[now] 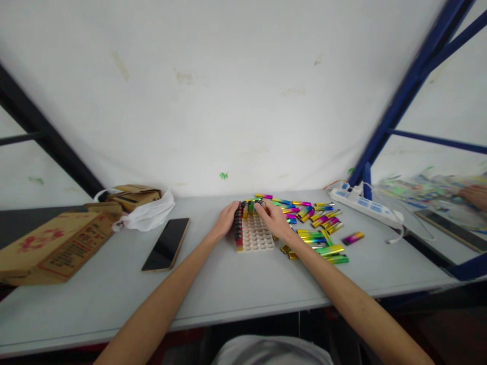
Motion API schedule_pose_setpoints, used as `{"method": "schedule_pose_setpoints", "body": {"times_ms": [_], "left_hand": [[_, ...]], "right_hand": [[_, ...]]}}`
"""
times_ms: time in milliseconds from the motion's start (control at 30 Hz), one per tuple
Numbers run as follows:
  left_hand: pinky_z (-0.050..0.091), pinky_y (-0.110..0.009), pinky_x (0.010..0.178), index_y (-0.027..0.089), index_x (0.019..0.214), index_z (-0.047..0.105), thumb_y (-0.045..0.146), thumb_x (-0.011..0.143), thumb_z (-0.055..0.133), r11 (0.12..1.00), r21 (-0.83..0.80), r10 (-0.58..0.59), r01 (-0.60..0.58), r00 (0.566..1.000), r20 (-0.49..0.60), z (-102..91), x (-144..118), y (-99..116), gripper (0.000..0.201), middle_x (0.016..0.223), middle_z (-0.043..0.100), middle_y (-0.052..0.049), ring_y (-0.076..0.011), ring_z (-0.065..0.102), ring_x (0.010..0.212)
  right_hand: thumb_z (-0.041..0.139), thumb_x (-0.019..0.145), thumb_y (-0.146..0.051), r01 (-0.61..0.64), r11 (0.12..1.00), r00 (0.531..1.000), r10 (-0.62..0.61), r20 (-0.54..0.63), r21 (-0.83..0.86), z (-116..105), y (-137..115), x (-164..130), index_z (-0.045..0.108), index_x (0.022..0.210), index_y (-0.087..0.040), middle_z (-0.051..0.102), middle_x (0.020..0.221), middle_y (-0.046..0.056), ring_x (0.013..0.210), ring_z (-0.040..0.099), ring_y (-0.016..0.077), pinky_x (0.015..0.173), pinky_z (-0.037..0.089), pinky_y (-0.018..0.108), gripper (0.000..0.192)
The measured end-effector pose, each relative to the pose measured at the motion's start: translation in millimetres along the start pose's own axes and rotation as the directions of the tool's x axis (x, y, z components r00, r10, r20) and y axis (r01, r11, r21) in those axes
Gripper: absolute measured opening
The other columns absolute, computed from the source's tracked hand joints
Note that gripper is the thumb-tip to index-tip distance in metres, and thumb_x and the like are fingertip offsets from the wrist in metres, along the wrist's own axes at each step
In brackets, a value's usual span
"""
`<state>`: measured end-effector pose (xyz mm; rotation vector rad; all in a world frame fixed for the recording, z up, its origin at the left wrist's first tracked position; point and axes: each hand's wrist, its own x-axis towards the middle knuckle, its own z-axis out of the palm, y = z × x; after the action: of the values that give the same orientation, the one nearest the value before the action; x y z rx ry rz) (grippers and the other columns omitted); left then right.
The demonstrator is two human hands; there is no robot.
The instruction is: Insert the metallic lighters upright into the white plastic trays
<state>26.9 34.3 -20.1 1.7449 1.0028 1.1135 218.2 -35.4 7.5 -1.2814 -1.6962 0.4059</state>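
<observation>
A pale tray with rows of holes stands on the table in front of me. Lighters with black tops fill its left column, and more stand along its back row. My left hand curls against the tray's back left corner, fingers partly hidden behind the lighters. At the back row, my right hand has thumb and fingers closed on a lighter, which the fingers partly cover. Just right of the tray lies a loose pile of shiny, rainbow-coloured metallic lighters or cases, some under my right forearm.
A dark phone lies on the left, beside a white plastic bag and cardboard boxes. A white power strip with cables sits at the right by a blue frame post. Beyond it are another person's hand and a second phone.
</observation>
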Motion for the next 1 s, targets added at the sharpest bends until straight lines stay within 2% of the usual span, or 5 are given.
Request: {"method": "schedule_pose_setpoints", "body": {"times_ms": [267,433,800,933,1000], "left_hand": [[0.048,-0.037,0.097,0.019,0.089,0.067,0.061,0.095,0.044,0.999,-0.024,0.025,-0.025,1.000,-0.001,0.4,0.7,-1.5,0.048,0.098,0.074,-0.005,-0.0243,0.062,0.098],[0.048,-0.037,0.098,0.020,0.089,0.067,0.060,0.095,0.045,1.000,-0.024,0.019,-0.019,1.000,-0.004,0.6,0.9,-1.6,0.046,0.098,0.074,-0.006,-0.0249,0.062,0.100],[0.048,-0.038,0.099,0.019,0.092,0.068,0.063,0.096,0.042,0.999,0.032,0.004,-0.004,1.000,-0.022,0.0,1.8,-6.6,0.051,0.099,0.074,-0.005,-0.0255,0.062,0.102],[0.048,-0.038,0.099,0.019,0.090,0.067,0.064,0.095,0.042,1.000,0.019,0.015,-0.015,1.000,-0.005,-0.4,2.2,-6.2,0.052,0.098,0.074,-0.006,-0.0257,0.062,0.102],[0.049,-0.039,0.099,0.019,0.089,0.067,0.065,0.095,0.043,1.000,0.013,0.010,-0.009,1.000,-0.012,-0.5,2.1,-5.9,0.052,0.097,0.074,-0.006,-0.0262,0.062,0.102]], "right_hand": [[0.039,0.108,-0.045,0.277,0.936,0.958,-0.251,0.140,-0.216,-5.2,0.4,2.8,0.048,0.081,-0.024,0.059,0.084,0.004,0.081,0.056,0.0202,0.076,0.040,0.030,0.036],[0.046,0.108,-0.040,0.224,0.935,0.966,-0.175,0.192,-0.275,2.2,8.0,6.4,0.052,0.082,-0.023,0.060,0.073,0.001,0.067,0.054,0.0181,0.066,0.035,0.029,0.032],[0.044,0.110,-0.032,0.339,0.816,0.894,-0.124,0.431,-0.468,11.0,-0.6,16.6,0.063,0.106,-0.014,0.073,0.105,0.013,0.094,0.067,0.0213,0.082,0.044,0.030,0.026],[0.043,0.110,-0.035,0.310,0.735,0.914,-0.056,0.401,-0.603,11.5,-13.3,13.6,0.066,0.109,-0.013,0.074,0.109,0.016,0.096,0.070,0.0252,0.083,0.046,0.032,0.032],[0.046,0.109,-0.038,0.298,0.748,0.917,-0.052,0.396,-0.593,7.4,-15.9,12.1,0.068,0.106,-0.015,0.075,0.106,0.014,0.095,0.070,0.0246,0.081,0.046,0.031,0.032]]}}
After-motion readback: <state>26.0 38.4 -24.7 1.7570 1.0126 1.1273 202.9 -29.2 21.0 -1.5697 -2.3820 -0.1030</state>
